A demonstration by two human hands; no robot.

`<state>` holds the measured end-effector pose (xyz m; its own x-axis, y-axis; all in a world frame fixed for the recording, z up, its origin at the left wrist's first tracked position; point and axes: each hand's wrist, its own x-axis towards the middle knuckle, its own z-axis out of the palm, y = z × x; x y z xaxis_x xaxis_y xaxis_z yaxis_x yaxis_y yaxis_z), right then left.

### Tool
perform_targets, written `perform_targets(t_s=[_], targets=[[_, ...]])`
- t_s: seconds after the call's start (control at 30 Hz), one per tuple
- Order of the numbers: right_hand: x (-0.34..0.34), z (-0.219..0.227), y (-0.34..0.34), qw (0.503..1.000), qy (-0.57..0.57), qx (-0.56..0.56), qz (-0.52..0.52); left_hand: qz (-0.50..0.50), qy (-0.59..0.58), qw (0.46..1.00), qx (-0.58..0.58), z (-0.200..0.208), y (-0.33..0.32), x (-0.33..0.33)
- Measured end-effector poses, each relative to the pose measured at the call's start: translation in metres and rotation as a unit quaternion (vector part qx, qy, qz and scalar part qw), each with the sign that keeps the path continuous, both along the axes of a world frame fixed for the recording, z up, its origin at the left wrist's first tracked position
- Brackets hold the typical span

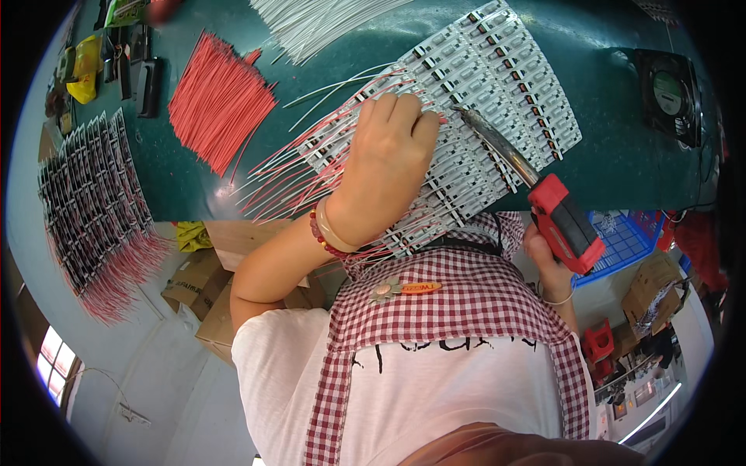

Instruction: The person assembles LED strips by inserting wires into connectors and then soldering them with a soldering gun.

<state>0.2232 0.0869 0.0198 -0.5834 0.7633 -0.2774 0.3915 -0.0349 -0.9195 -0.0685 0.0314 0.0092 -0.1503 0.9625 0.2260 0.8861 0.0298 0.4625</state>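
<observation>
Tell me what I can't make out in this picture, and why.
All in the head view:
Fingertips of the left hand: hidden behind that hand itself.
Part of the right hand: hidden by the soldering iron.
Far ends of the loose white wires: cut off by the top edge.
Whether the iron's tip touches the circuit boards: too small to tell.

Partly wired panel (pixel 472 167) under soldering iron (pixel 538 185)

Here's a white T-shirt (pixel 280 365), black lettering (pixel 458 342) across the chest, and over it a red-and-white checked apron (pixel 466 311)! There's a grey flower (pixel 384 290) on it, beside an orange oval patch (pixel 421 287). Left wrist: red beads (pixel 317 231) and a pale bangle (pixel 329 230); right wrist, one thin, pale band (pixel 559 300).
</observation>
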Motion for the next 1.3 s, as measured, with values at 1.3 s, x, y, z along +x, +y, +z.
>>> perform_targets(t_s=[1.3], targets=[[0.023, -0.010, -0.011, 0.999, -0.047, -0.003, 0.018, -0.010, 0.051, 0.999, 0.005, -0.004, -0.003, 0.011]])
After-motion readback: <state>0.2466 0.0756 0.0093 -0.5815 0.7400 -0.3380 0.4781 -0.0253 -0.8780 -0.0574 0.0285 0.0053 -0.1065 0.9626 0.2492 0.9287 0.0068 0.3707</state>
